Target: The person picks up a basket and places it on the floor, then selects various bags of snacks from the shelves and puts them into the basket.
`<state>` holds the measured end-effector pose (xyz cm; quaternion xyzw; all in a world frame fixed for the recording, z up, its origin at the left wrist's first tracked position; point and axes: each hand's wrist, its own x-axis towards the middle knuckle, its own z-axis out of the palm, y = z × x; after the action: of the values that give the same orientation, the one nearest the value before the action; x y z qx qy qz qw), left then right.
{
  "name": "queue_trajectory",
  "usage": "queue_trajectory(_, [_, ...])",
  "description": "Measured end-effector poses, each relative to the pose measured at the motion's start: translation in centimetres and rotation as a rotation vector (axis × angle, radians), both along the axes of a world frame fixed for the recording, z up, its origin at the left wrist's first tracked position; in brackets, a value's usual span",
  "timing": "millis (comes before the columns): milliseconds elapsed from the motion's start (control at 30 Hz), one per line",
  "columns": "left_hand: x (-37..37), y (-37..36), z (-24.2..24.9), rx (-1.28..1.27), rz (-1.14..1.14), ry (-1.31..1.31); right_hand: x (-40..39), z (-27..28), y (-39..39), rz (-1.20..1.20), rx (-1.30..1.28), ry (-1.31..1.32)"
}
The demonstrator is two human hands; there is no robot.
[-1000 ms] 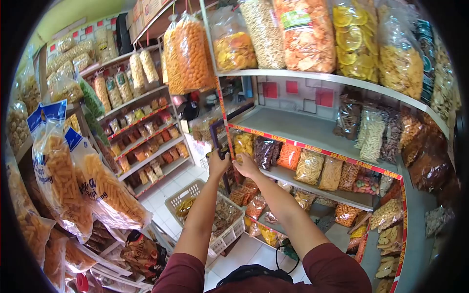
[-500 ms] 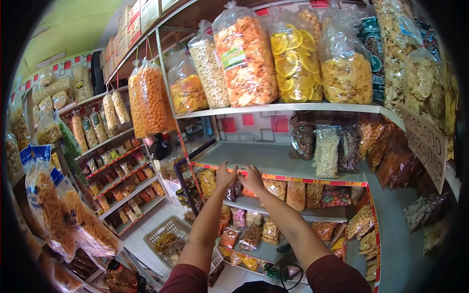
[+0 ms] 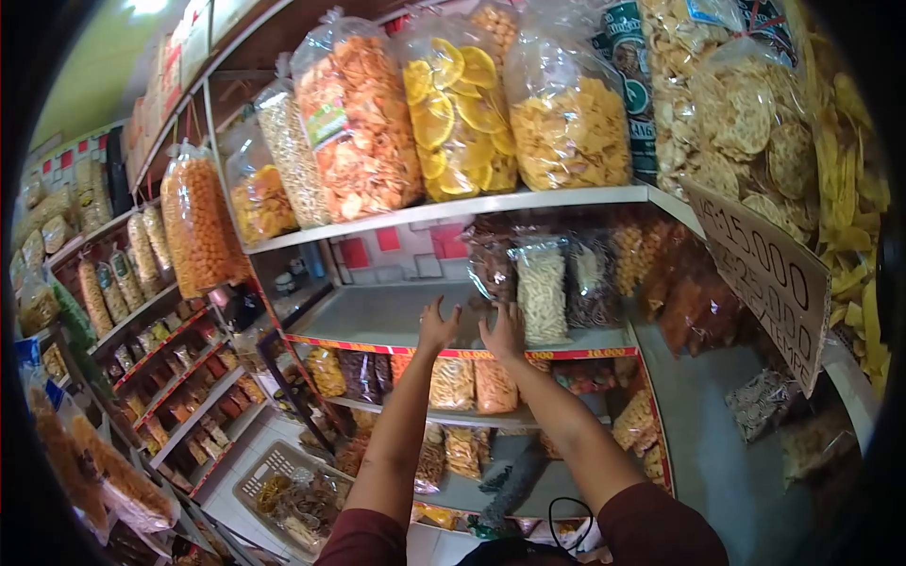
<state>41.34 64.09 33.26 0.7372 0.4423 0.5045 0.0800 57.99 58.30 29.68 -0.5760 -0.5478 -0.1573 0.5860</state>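
Observation:
Both forearms, in dark red short sleeves, reach out over the grey middle shelf (image 3: 377, 316). My left hand (image 3: 439, 326) is open above its front edge, thumb and fingers apart, with nothing in it. Just to its right, my right hand (image 3: 502, 332) is also open, fingers spread, right at the lower part of a clear bag of dark brown snacks (image 3: 491, 262). Beside that bag stand a bag of pale, stick-like snacks (image 3: 541, 292) and a bag of dark strips (image 3: 593, 283).
Big bags of orange chips (image 3: 363, 132) and yellow slices (image 3: 458, 123) line the upper shelf. A cardboard price sign (image 3: 760, 274) hangs at the right. Smaller bags fill the lower shelves. On the floor at left sits a plastic basket (image 3: 255, 481) holding bags.
My view has turned to the right. Both hands have moved right along the shelf from its bare left part to beside the brown bag, and their fingers have spread.

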Motion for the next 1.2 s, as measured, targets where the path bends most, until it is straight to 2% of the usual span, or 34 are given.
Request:
queue_trajectory(167, [3.8,1.1,-1.2,-0.093,-0.053,0.003,1.2,1.0,-1.2,0.052,0.066,-0.101])
queue_trajectory(267, [5.6,2.6,-1.9,-0.066,-0.126,-0.006,1.5,1.6,-1.0,0.103,0.066,-0.003])
queue_trajectory(400, [7.3,3.3,-0.9,-0.210,-0.197,-0.112,2.0,1.9,0.5,0.150,0.094,0.031])
queue_trajectory(600, [7.7,7.3,-1.4,-0.158,-0.198,-0.172,2.4,1.6,4.7,0.089,-0.030,0.119])
queue_trajectory(700, [7.6,9.5,-1.2,-0.246,-0.161,-0.160,2.3,1.4,7.0,0.031,-0.136,0.165])
queue_trajectory(933, [7.8,13.9,-1.4,-0.364,-0.361,-0.290,2.9,0.2,11.3,0.124,-0.248,0.358])
queue_trajectory(1033, [7.6,13.4,-1.3,-0.359,-0.352,-0.253,2.4,-0.1,11.4,0.046,-0.318,0.353])
queue_trajectory(1100, [7.0,13.6,-1.1,-0.295,-0.270,-0.148,1.8,0.6,11.3,-0.018,-0.449,0.347])
queue_trajectory(1167, [6.2,14.4,-1.3,-0.253,-0.113,-0.059,1.3,0.3,11.7,-0.078,-0.449,0.335])
queue_trajectory(1200, [5.7,14.8,-1.5,-0.289,-0.136,-0.065,0.9,0.5,11.4,-0.107,-0.448,0.329])
